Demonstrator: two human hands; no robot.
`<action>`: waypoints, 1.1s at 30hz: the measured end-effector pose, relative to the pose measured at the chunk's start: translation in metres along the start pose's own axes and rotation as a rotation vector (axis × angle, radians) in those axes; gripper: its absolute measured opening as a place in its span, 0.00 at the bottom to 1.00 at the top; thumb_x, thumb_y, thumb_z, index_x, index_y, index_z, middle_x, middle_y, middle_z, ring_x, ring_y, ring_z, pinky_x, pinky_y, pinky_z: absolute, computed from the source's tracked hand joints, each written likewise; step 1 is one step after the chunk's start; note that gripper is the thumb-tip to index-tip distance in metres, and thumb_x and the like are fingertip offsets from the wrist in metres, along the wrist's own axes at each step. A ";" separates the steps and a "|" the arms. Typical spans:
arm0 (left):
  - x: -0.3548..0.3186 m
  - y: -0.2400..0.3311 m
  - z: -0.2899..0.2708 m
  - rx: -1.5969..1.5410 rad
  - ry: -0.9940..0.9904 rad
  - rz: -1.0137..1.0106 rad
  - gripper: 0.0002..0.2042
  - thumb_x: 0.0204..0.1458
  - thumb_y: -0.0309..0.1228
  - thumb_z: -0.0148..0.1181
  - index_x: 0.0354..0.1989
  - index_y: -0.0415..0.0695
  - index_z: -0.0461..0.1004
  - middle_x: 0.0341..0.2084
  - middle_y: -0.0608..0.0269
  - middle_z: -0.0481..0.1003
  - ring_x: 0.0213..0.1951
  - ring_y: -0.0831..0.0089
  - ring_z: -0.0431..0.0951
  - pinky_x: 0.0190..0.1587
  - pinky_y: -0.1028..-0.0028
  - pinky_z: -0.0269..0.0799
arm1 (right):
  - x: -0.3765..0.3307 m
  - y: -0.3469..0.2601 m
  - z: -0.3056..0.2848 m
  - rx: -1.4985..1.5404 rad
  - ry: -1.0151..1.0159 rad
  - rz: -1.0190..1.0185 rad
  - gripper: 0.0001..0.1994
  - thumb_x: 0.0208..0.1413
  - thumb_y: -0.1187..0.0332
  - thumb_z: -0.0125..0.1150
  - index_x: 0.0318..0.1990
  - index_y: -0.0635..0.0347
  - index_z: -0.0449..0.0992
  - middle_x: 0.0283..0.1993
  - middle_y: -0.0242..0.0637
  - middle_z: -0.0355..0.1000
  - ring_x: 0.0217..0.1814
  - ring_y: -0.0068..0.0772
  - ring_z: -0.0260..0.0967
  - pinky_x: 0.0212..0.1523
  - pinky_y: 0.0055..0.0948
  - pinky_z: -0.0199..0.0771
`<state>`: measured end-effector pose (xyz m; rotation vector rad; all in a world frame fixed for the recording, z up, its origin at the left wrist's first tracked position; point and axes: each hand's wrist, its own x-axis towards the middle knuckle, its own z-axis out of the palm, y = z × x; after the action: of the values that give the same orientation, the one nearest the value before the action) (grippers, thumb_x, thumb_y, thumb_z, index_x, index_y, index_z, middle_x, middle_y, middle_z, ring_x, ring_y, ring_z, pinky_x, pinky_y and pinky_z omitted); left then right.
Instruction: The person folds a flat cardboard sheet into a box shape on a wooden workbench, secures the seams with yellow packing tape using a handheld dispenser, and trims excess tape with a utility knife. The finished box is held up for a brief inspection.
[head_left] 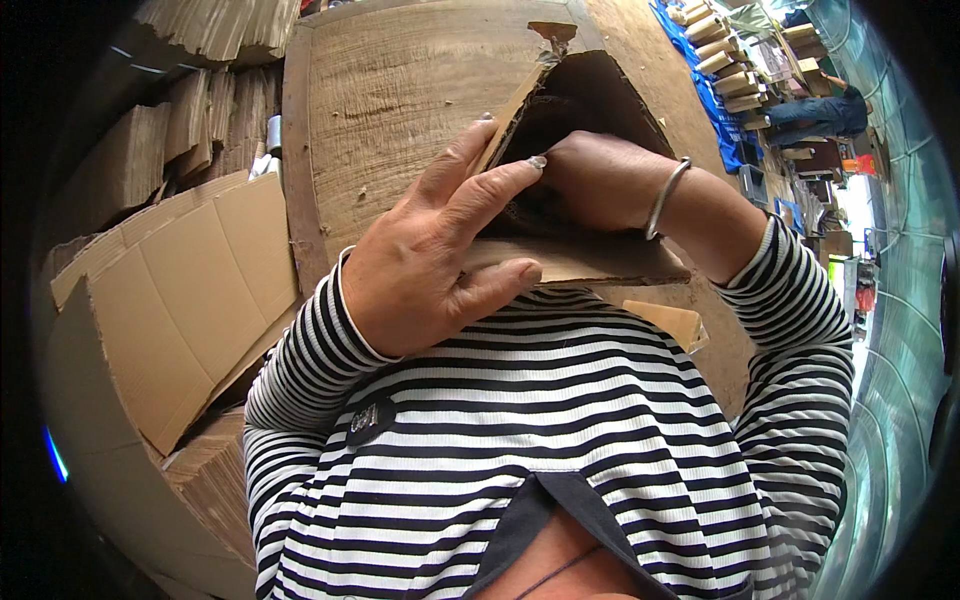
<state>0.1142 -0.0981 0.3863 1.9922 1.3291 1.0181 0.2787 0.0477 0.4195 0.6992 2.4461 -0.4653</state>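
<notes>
A three-sided brown tube, apparently folded from stiff sheet with rough edges, stands against my front at the near edge of a wooden table. Its triangular opening faces up toward me, and the inside is dark. My left hand grips its left side, long fingers along the outer wall and thumb over the near wall. The left index fingertip reaches the opening beside the other hand. My right hand, with a bracelet at the wrist, is bent into the opening, fingers curled. What those fingers hold, if anything, is hidden.
Stacks of brown sheets and an open cardboard box crowd the left side. A small silvery cylinder is by the table's left edge. Far right, several brown tubes lie near a blue sheet, with another person beyond.
</notes>
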 end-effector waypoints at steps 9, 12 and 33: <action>-0.008 -0.003 0.008 -0.106 0.043 -0.081 0.34 0.53 0.55 0.53 0.63 0.46 0.59 0.65 0.41 0.50 0.67 0.48 0.51 0.65 0.55 0.50 | -0.073 0.033 -0.039 0.405 0.641 -0.342 0.13 0.59 0.71 0.56 0.50 0.60 0.74 0.36 0.35 0.76 0.38 0.22 0.74 0.40 0.22 0.77; -0.005 -0.003 0.006 -0.020 0.037 0.062 0.36 0.47 0.52 0.62 0.63 0.49 0.60 0.63 0.36 0.51 0.64 0.42 0.54 0.62 0.55 0.59 | -0.066 0.084 -0.015 0.695 0.862 -0.315 0.14 0.62 0.66 0.54 0.50 0.63 0.74 0.41 0.34 0.76 0.45 0.23 0.73 0.47 0.23 0.73; 0.034 0.033 0.093 0.820 0.305 -0.059 0.29 0.47 0.44 0.60 0.56 0.41 0.68 0.57 0.53 0.67 0.60 0.59 0.65 0.61 0.60 0.59 | -0.030 0.108 0.048 1.283 0.727 -0.529 0.32 0.46 0.68 0.51 0.64 0.57 0.60 0.60 0.46 0.61 0.62 0.41 0.60 0.60 0.38 0.63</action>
<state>0.2152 -0.0809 0.3679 2.3875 2.2240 0.8390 0.3814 0.1015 0.3801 0.7146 2.7255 -2.4599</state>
